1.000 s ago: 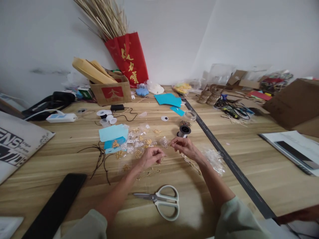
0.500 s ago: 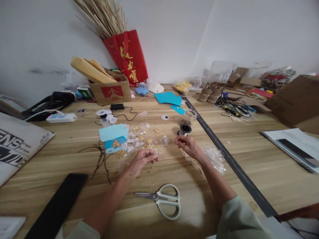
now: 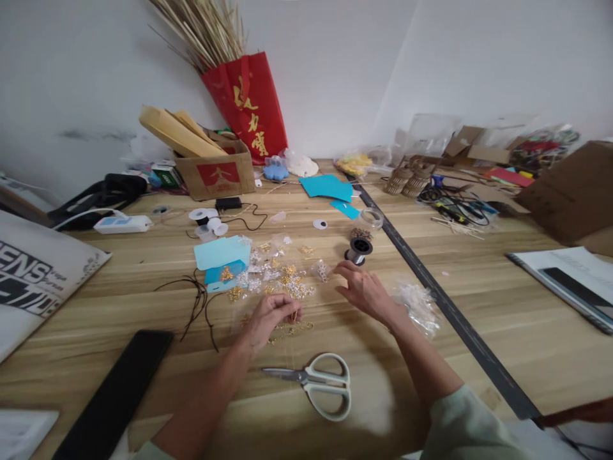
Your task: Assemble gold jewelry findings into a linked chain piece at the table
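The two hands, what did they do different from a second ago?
The left hand drew back, leftward and toward the person, still pinched. The gap to the right hand grew, and that hand opened its pinch; whether it let anything go is too small to tell. The scissors and wire spool stayed put.

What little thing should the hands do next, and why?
Perhaps the right hand should reach for the silvery rings: its thumb and fingers look parted, and the rings lie just beyond their tips. The left hand seems busy, apparently pinching a tiny gold-coloured piece.
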Motion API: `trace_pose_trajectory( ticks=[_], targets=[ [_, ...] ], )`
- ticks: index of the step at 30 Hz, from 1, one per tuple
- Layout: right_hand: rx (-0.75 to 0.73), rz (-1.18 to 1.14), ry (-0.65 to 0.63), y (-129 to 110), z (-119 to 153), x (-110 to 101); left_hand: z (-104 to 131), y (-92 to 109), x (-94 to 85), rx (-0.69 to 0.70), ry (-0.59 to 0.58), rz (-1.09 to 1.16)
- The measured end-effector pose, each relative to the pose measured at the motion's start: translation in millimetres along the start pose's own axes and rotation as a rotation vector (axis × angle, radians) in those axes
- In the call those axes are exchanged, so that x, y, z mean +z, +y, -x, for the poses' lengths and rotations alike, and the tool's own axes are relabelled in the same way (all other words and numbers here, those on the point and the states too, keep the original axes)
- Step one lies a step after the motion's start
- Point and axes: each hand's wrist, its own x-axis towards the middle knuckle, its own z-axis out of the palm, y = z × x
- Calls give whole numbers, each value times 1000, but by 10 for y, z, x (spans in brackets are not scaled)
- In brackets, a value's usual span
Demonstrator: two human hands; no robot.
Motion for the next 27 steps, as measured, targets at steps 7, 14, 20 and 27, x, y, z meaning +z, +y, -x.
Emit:
trace_pose_trajectory(
  ticks=[7,14,20,27],
  targets=[
    [-268,-278,29,-446,56,7,42,28,33,100,34,-159],
    [-330,-434,98,-692,132,16,51,5,8,145,73,-148],
    [-266,-552,-48,-719,76,173,62,-40,-11,133,82,-66],
    [-184,-645,-127,-644,3,243,88,-41,-7,96,75,8]
  ],
)
